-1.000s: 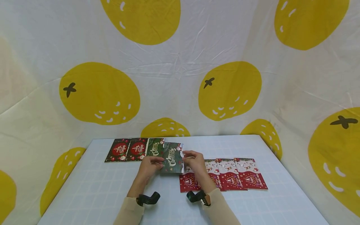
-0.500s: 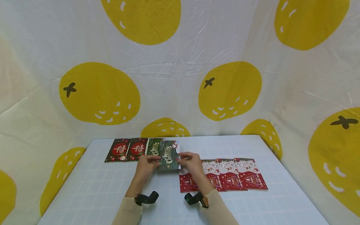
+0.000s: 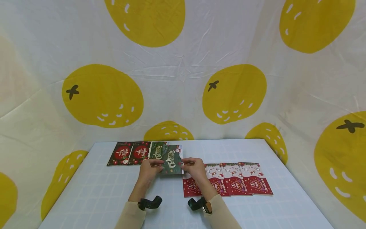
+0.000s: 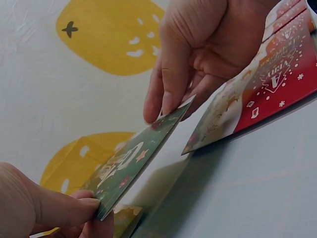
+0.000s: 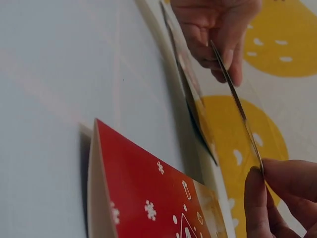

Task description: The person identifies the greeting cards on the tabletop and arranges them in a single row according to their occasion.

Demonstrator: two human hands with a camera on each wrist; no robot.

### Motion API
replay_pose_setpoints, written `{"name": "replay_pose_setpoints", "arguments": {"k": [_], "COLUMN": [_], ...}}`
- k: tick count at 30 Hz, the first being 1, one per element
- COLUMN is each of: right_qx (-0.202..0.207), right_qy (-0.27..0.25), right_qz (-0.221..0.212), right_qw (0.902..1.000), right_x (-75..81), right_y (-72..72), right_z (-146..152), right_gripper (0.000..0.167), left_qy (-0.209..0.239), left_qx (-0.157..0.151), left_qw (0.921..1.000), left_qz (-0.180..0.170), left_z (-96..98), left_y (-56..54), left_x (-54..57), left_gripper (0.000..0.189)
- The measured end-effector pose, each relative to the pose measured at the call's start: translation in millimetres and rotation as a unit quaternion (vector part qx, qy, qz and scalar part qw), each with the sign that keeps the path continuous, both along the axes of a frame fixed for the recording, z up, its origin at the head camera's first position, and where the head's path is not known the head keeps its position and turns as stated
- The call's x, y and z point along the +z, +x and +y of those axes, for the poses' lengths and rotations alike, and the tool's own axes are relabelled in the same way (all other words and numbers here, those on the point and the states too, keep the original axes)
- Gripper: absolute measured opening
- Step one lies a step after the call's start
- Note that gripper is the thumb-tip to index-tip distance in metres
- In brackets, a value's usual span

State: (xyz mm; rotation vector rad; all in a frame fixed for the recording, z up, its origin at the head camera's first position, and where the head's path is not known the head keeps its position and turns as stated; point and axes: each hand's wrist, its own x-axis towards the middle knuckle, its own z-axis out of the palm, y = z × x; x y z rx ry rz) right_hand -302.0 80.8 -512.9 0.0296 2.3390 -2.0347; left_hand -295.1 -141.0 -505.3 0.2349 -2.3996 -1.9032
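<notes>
A green Christmas card [image 3: 172,163] is held between both hands, above the table and overlapping another green card [image 3: 157,148] in the head view. My left hand [image 3: 150,170] pinches its left edge between thumb and fingers. On the opposite edge, my right hand [image 3: 195,170] pinches it the same way. The wrist views show the held card [image 4: 133,163] raised off the surface, seen almost edge-on from the right wrist [image 5: 237,106]. Close under the right hand lies a row of red and white Christmas cards [image 3: 235,181], partly covered by that hand.
Dark cards with red round ornaments [image 3: 140,152] lie at the back left, beside the green one. The pale checked table [image 3: 94,197] ends at a wall of cloth printed with yellow fruit [image 3: 103,95]. One red card [image 5: 143,188] stands slightly raised at its fold.
The green card, with both hands on it, has shifted a little left, further over the green card behind. The cards on the table have stayed in place.
</notes>
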Motion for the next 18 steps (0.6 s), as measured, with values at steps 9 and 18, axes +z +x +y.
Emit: {"name": "replay_pose_setpoints", "arguments": {"k": [9, 18], "right_qx": [-0.006, -0.01], "right_qy": [0.006, 0.013], "right_qz": [0.002, 0.002], "right_qw": [1.0, 0.9999], "right_x": [0.1, -2.9], "right_y": [-1.5, -0.5], "right_z": [-1.9, -0.3], "right_gripper": [0.026, 0.026], "left_qy": [-0.006, -0.034], "left_qx": [0.008, 0.001], "left_qw": [0.9999, 0.9993], "left_qz": [0.001, 0.013], "left_z": [1.3, 3.5], "left_y": [-1.2, 1.4], "left_x": [0.7, -1.2], "left_gripper": [0.022, 0.019]}}
